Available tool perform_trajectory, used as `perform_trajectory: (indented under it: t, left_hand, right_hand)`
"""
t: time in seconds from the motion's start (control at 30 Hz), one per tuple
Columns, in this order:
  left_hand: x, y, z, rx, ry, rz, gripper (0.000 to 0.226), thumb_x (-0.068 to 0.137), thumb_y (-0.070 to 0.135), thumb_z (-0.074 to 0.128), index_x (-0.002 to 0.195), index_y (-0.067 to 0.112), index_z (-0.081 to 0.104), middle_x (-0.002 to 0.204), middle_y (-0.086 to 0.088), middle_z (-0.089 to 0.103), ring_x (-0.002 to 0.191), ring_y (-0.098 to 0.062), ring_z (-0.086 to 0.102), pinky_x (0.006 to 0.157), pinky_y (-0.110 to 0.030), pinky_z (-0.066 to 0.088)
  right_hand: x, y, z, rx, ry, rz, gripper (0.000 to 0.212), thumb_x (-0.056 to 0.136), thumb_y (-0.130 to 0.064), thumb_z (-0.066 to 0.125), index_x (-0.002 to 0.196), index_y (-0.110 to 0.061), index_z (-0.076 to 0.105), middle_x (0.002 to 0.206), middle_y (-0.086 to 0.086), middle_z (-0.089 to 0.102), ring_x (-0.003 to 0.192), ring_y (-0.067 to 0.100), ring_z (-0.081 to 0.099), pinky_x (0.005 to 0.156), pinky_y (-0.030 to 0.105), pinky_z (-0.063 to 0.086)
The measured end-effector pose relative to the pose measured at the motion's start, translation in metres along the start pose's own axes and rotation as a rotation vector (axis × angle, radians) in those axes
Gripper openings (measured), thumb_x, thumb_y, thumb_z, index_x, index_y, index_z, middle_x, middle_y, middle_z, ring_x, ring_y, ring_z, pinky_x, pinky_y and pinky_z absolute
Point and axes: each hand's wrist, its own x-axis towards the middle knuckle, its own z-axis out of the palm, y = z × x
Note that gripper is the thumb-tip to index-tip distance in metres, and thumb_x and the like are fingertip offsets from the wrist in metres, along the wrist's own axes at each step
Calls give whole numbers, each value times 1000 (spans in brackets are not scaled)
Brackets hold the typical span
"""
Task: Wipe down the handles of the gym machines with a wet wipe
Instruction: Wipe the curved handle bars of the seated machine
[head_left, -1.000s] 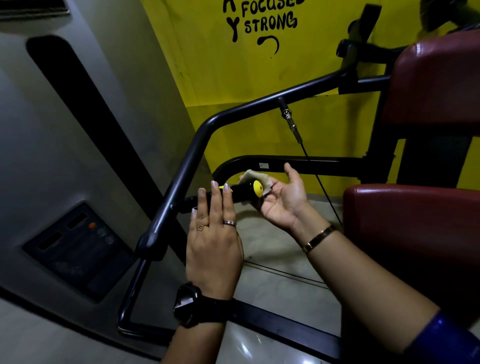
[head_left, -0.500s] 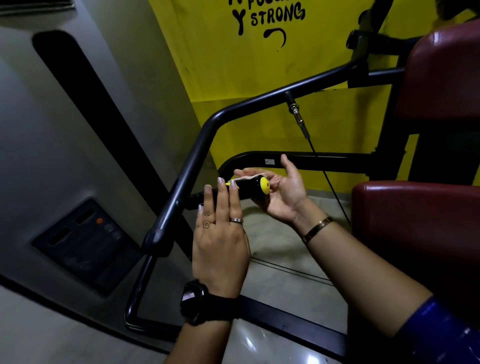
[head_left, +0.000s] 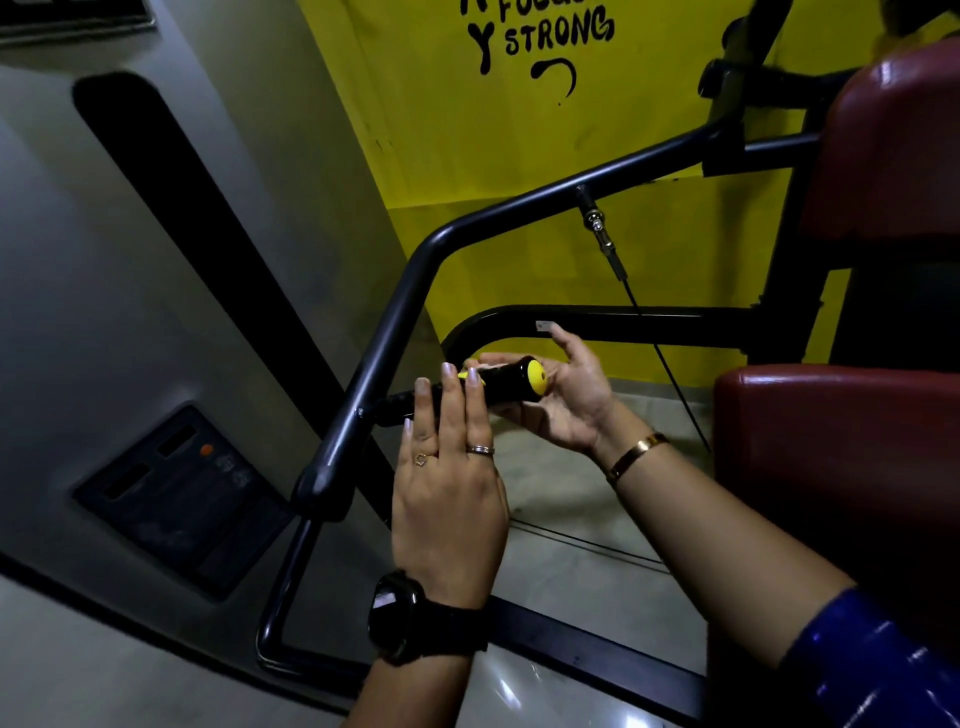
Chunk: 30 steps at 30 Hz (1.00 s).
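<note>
Counting from the head view, we list two hands, both at one black handle grip (head_left: 506, 387) with one yellow end cap (head_left: 535, 376).

- Left hand (head_left: 447, 483): flat, with straight fingers laid against the near side of the grip. It wears two rings and one black watch (head_left: 397, 616).
- Right hand (head_left: 569, 397): cups the capped end from below, with its fingers curled over the far side and its thumb raised. It wears one gold bracelet (head_left: 636, 453).
- Wet wipe (head_left: 490, 367): one, and we see only a pale sliver of it between the right fingers and the grip.
- Red pads: two, with the seat (head_left: 831, 441) to the right of the hands and the backrest (head_left: 893, 156) above it.
- Cable (head_left: 670, 374): one, hanging from the curved black bar (head_left: 395, 332).
- Control panel (head_left: 182, 493): one, set in the grey casing on the left.

Against a second ago, the wipe no longer bunches out past the cap. The right fingers have closed over the grip, and the left hand stays flat.
</note>
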Motion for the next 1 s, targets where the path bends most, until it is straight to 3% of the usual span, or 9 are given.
perform_trajectory:
  t: [0.13, 0.3, 0.43, 0.53, 0.6, 0.67, 0.77, 0.9, 1.0]
  left_hand:
    - [0, 0, 0, 7, 3, -6, 65, 88, 9, 44, 151, 4, 28, 158, -16, 26, 145, -33, 24, 110, -45, 34]
    - [-1, 0, 0, -1, -20, 0, 68, 86, 11, 45, 152, 4, 26, 158, -16, 25, 145, -33, 22, 110, -44, 33]
    - [0, -1, -1, 12, -24, -1, 69, 86, 11, 45, 152, 4, 26, 158, -16, 25, 146, -32, 20, 112, -43, 27]
    - [-1, 0, -1, 23, -29, -2, 71, 85, 13, 48, 152, 5, 25, 158, -15, 23, 145, -31, 19, 112, -42, 26]
    - [-1, -1, -1, 25, -23, -3, 71, 85, 12, 45, 152, 6, 24, 158, -15, 24, 145, -31, 19, 112, -42, 26]
    - [0, -1, 0, 21, -18, -4, 69, 86, 12, 40, 153, 6, 23, 159, -15, 24, 146, -30, 19, 112, -42, 26]
    - [0, -1, 0, 24, -21, -12, 67, 87, 12, 35, 153, 6, 23, 159, -14, 23, 146, -30, 19, 113, -41, 25]
    - [1, -1, 1, 35, -13, -4, 67, 87, 13, 32, 152, 5, 22, 159, -15, 24, 145, -30, 18, 115, -38, 18]
    - [1, -1, 1, 36, -8, -7, 66, 86, 13, 32, 152, 5, 26, 158, -15, 25, 145, -31, 18, 114, -39, 19]
  right_hand:
    - [9, 1, 13, -112, -37, 35, 78, 98, -56, 20, 122, 9, 57, 120, 22, 62, 112, 29, 58, 107, 37, 37]
    - [-4, -12, 17, -268, 10, 99, 64, 98, -46, 27, 123, 4, 58, 114, 21, 64, 104, 28, 61, 90, 34, 49]
    - [-17, -32, 37, -892, 176, -70, 37, 99, -31, 44, 103, -10, 74, 105, 11, 72, 104, 30, 63, 91, 37, 48]
    - [-16, -32, 57, -1455, 219, -148, 35, 95, -38, 55, 91, -9, 75, 70, 4, 68, 66, 15, 59, 62, 28, 43]
    - [-10, -25, 60, -1782, 237, -240, 36, 96, -36, 52, 92, -8, 74, 65, 3, 62, 57, 11, 52, 56, 28, 39]
    - [-10, -18, 54, -1914, 235, -349, 33, 97, -34, 50, 99, -12, 74, 78, 1, 68, 67, 11, 58, 63, 30, 44]
    - [-19, -12, 40, -2109, 112, -577, 27, 92, -29, 56, 113, -19, 71, 116, -2, 69, 103, 17, 61, 83, 34, 51]
    - [-34, 2, 26, -2363, 40, -1013, 27, 86, -25, 56, 104, -16, 73, 114, -1, 69, 108, 23, 61, 97, 40, 47]
    - [-41, 11, 13, -2436, 40, -1151, 34, 89, -19, 48, 114, -15, 70, 124, 0, 64, 121, 24, 55, 110, 41, 35]
